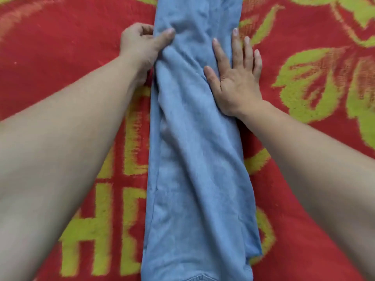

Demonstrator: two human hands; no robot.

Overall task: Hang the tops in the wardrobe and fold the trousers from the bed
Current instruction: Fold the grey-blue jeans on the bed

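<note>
Light blue denim trousers lie lengthwise down the middle of the bed, legs stacked in one long strip running from the near edge to the top of the view. My left hand grips the strip's left edge, thumb on top of the cloth and fingers curled under it. Across from it, my right hand lies flat on the right edge, fingers straight and spread, pressing the denim down. Creases run along the cloth between the two hands. No tops or wardrobe are in view.
A red blanket with yellow-green leaf shapes and letters covers the bed on both sides of the trousers. Both my forearms reach in from the lower corners.
</note>
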